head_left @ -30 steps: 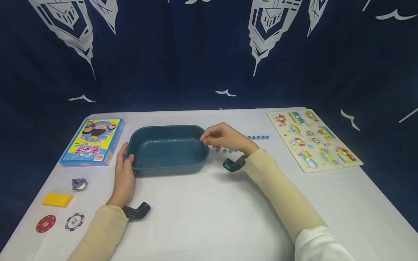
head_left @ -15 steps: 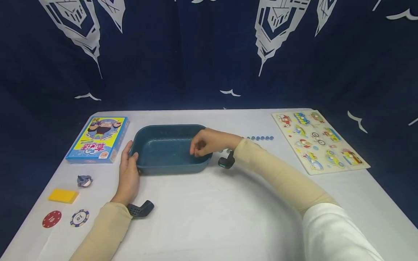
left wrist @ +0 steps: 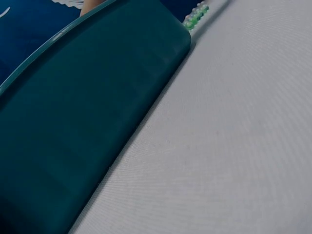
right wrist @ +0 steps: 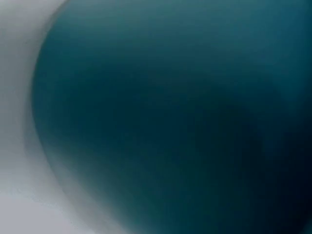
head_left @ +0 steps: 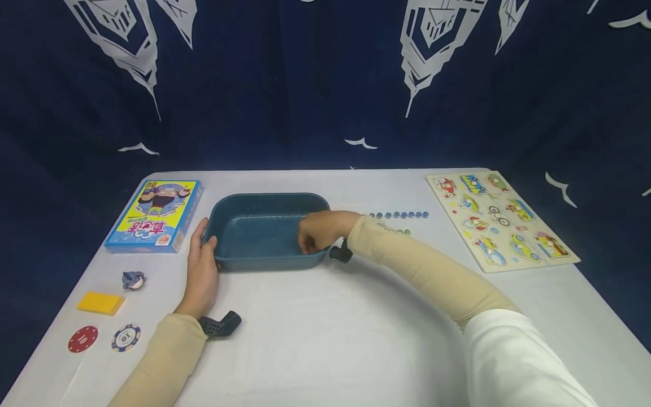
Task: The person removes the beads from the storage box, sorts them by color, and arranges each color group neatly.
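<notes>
A dark teal rectangular tub [head_left: 254, 237] stands on the white-covered table. My left hand [head_left: 200, 277] holds its left end, thumb at the rim and fingers along the outside. My right hand [head_left: 320, 229] reaches over the tub's right rim, fingers curled and pointing down inside; whether they pinch anything is hidden. Right of the tub lies a row of small blue beads [head_left: 403, 215], with green beads [head_left: 405, 232] partly behind the right wrist. In the left wrist view the tub's outer wall [left wrist: 97, 107] fills the left side. The right wrist view shows only blurred teal tub [right wrist: 146, 97].
A boxed game [head_left: 152, 217] lies at the back left. In front of it are a small shark figure [head_left: 133, 280], a yellow block [head_left: 100, 303], a red chip [head_left: 83, 339] and a white-and-blue chip [head_left: 125, 338]. A vehicle puzzle board [head_left: 500, 220] lies at the right.
My right hand has moved left and down, from above the tub's right rim into the tub. The left hand keeps its place on the tub. The head view has shifted slightly.
</notes>
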Demonstrator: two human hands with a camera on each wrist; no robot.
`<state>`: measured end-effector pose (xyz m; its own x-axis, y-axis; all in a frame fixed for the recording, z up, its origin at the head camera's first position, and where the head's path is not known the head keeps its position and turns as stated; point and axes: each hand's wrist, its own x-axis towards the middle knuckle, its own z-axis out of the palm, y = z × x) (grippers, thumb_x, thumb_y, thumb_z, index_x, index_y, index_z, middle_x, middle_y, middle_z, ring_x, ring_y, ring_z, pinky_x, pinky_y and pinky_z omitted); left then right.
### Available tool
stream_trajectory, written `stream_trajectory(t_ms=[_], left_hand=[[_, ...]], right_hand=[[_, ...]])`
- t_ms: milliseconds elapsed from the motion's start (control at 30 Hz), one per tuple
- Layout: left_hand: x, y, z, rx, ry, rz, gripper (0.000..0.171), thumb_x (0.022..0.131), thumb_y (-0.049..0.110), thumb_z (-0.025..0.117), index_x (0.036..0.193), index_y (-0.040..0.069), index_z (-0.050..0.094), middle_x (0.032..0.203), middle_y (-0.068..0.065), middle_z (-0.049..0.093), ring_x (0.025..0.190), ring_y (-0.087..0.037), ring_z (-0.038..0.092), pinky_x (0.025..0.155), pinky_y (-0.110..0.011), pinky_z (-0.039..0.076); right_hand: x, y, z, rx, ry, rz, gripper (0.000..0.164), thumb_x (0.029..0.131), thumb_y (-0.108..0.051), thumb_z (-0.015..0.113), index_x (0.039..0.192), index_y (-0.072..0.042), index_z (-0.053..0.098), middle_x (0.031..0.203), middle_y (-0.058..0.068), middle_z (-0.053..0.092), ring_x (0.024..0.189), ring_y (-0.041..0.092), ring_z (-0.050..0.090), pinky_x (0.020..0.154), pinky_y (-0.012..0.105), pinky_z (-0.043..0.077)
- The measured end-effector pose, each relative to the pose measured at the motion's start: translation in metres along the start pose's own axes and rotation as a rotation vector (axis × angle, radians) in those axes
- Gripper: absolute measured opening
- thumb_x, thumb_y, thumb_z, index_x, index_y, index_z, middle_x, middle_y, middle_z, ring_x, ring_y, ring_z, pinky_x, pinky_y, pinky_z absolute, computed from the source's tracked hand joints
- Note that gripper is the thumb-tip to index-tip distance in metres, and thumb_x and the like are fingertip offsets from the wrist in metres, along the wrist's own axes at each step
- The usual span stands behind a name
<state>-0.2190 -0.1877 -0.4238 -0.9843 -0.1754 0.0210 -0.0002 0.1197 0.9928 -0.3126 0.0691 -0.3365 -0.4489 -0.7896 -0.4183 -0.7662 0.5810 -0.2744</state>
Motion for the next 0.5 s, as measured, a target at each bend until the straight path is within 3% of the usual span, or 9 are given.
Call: stream_trajectory(t_ms=[167,300,500], left_hand=[[0.001,0.000,0.001,-0.004,-0.003,-0.002,0.055,0.108,0.035,0.025,0.160,0.029,0.010,0.166,0.014,0.008,0.151,-0.006,0.004,0.124,-0.037,0.006],[0.001,0.000,0.001,0.007,-0.004,-0.002,0.055,0.108,0.036,0.025,0.160,0.030,0.010,0.166,0.015,0.008,0.151,-0.006,0.003,0.124,-0.038,0.005],[0.000,-0.001,0.000,0.010,0.003,-0.002,0.055,0.108,0.036,0.025,0.160,0.030,0.010,0.165,0.015,0.008,0.151,-0.006,0.002,0.124,-0.038,0.005]], right_hand=[[0.002,0.000,0.002,-0.017,-0.007,0.023,0.030,0.081,0.012,0.059,0.081,-0.014,0.074,0.074,-0.008,0.067,0.070,0.009,0.055,0.065,0.022,0.047],[0.002,0.004,0.004,0.016,0.049,-0.012,0.025,0.081,0.008,0.066,0.082,-0.015,0.074,0.075,-0.009,0.067,0.069,0.008,0.055,0.067,0.022,0.049],[-0.007,0.013,0.005,0.264,0.212,-0.139,0.016,0.083,0.004,0.072,0.093,-0.009,0.075,0.085,-0.004,0.070,0.078,0.008,0.064,0.073,0.023,0.055]])
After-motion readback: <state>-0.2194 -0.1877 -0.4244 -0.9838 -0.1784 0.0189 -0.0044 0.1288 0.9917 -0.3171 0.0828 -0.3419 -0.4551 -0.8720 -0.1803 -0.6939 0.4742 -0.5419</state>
